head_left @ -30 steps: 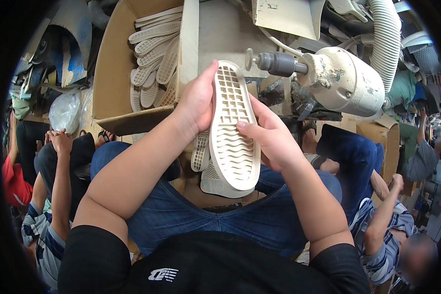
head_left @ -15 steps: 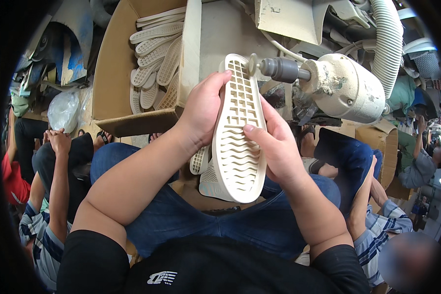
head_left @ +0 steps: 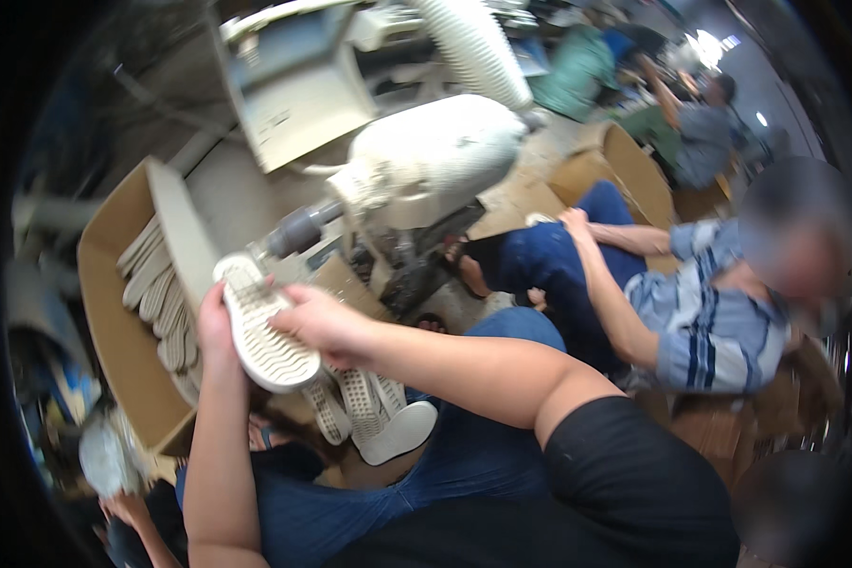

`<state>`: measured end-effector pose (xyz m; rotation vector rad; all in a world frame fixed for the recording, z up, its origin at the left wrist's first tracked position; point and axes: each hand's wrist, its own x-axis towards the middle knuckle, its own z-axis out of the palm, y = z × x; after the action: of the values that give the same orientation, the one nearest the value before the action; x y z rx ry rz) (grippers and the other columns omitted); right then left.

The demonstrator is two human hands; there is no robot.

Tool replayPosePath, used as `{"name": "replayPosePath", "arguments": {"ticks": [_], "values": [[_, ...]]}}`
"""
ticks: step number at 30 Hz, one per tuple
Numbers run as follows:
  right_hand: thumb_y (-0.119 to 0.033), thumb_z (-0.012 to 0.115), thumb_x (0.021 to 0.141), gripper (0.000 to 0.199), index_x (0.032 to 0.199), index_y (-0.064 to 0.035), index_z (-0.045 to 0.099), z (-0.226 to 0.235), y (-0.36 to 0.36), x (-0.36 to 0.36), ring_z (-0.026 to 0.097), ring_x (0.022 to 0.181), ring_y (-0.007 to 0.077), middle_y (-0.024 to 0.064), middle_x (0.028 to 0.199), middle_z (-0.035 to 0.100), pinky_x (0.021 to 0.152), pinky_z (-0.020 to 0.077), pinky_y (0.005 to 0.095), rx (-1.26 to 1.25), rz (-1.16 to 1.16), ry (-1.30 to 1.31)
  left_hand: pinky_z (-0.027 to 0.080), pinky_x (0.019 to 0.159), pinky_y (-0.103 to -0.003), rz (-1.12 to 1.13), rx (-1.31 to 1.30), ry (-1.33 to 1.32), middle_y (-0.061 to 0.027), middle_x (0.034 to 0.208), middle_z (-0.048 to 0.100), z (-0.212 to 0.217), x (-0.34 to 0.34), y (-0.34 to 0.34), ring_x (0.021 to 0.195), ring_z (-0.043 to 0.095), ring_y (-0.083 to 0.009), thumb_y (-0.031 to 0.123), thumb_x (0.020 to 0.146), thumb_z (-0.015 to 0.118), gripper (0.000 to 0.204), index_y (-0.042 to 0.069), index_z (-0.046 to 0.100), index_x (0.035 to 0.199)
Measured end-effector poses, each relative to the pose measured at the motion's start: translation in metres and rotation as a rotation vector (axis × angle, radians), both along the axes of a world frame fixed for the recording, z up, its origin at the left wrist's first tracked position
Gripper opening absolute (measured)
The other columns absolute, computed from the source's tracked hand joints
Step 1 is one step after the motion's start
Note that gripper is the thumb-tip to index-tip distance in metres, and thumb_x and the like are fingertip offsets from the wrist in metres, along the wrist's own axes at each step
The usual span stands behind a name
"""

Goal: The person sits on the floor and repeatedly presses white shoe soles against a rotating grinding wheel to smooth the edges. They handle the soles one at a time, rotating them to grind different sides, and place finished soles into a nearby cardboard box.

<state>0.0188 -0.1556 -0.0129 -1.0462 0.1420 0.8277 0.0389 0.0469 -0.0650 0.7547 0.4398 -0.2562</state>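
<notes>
A cream-white shoe sole (head_left: 271, 355), its grid and wavy ribs facing up, is held between both my hands. My left hand (head_left: 216, 324) wraps its left edge. From the other side, my right hand (head_left: 329, 327) grips it with the thumb lying over the tread. The sole's far end lies close to the grey spindle (head_left: 298, 233) of a cream motor (head_left: 435, 151); blur hides whether they touch. Below my right hand, several more soles (head_left: 395, 435) rest by my lap.
A cardboard box (head_left: 114, 312) at the left holds a stack of soles (head_left: 161, 298). A seated person in a striped shirt (head_left: 701, 331) is on the right. A ribbed white hose (head_left: 473, 52) runs behind the motor, near a cream metal housing (head_left: 298, 123).
The whole view has swung toward the right, bringing the seated person further in. Both hands still hold the sole, and my right thumb remains on its tread.
</notes>
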Motion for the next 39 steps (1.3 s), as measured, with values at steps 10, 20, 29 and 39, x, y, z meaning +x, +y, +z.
{"name": "replayPosePath", "arguments": {"ticks": [10,20,29,39], "values": [[-0.003,0.063,0.105,0.045,0.149,0.0044,0.056,-0.004,-0.021,-0.038,0.076,0.107,0.0205,0.0137,0.126,0.075,0.093,0.0635,0.0348,0.031,0.181,0.036,0.063,0.1,-0.052,0.096,-0.04,0.173,-0.0225,0.119,0.076,-0.011,-0.063,-0.018,0.107,0.076,-0.0371,0.036,0.112,0.04,0.048,-0.001,0.066,0.131],[-0.001,0.052,0.105,0.049,0.153,0.0089,0.054,0.029,-0.027,-0.042,0.076,0.115,0.0259,0.0184,0.135,0.073,0.102,0.0612,0.0389,-0.042,0.155,0.061,0.057,0.071,-0.044,0.322,0.079,0.187,-0.0143,0.09,0.071,-0.016,-0.054,-0.065,0.078,0.069,-0.0238,0.026,0.107,0.058,0.03,-0.001,0.069,0.105],[-0.013,0.048,0.108,0.054,0.159,0.0035,0.048,0.017,-0.02,-0.037,0.076,0.089,0.0183,0.0121,0.12,0.074,0.066,0.065,0.0316,-0.212,0.253,0.035,0.056,0.095,-0.047,0.294,0.368,0.339,-0.0286,0.119,0.07,0.015,-0.054,-0.065,0.11,0.071,-0.0356,0.031,0.101,0.056,0.052,-0.011,0.062,0.131],[-0.025,0.054,0.114,0.047,0.151,0.0047,0.059,0.037,-0.017,-0.045,0.066,0.128,0.0275,0.0147,0.138,0.07,0.107,0.053,0.041,-0.267,0.244,-0.01,0.054,0.093,-0.051,0.237,0.22,0.293,-0.0255,0.122,0.068,0.009,-0.048,-0.064,0.106,0.069,-0.0326,0.034,0.105,0.051,0.055,-0.009,0.058,0.137]]}}
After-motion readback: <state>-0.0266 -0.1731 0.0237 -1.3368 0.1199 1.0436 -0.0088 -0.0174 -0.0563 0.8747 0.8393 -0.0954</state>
